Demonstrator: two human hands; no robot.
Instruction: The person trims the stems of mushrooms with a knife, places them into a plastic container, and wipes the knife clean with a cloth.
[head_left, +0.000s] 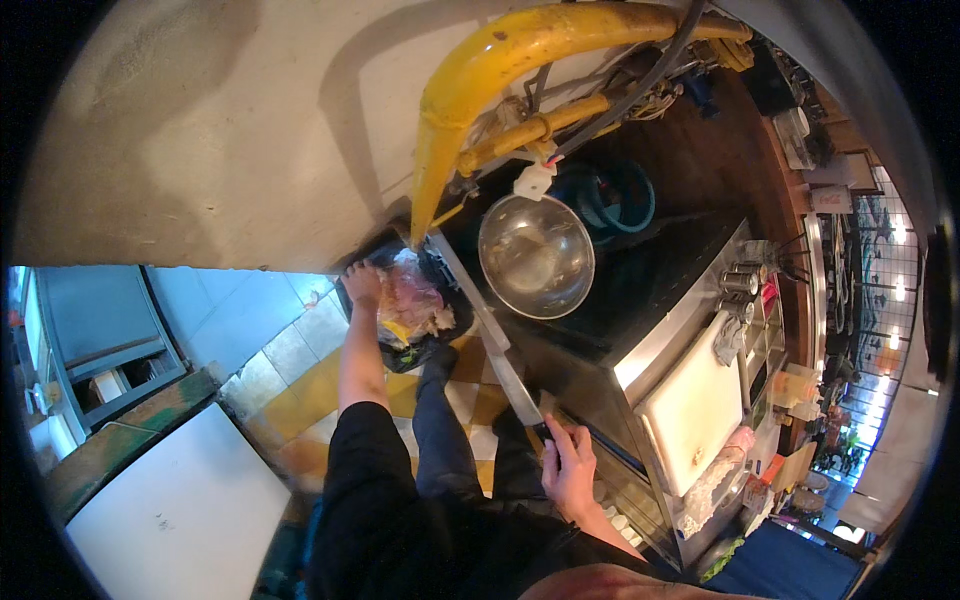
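My left hand (362, 283) reaches down to the left edge of a black-lined waste bin (405, 361). Whether its fingers grip the liner or only rest there is unclear. Crumpled clear plastic and food scraps (412, 296), with a yellow piece among them, fill the bin. My right hand (570, 472) grips a long-bladed kitchen knife (517, 386) by its dark handle, its blade slanting away towards the bin. Beyond the blade, a large stainless steel bowl (536, 259) sits beside the counter, showing some residue inside.
Overhead, a thick yellow pipe (450, 82) curves down the wall near the bin. To my right a steel counter (637, 375) carries a white cutting board (694, 405), a grey cloth (729, 339) and several cans (739, 283). A blue bucket (630, 199) stands behind the bowl. A white panel (180, 510) lies at left.
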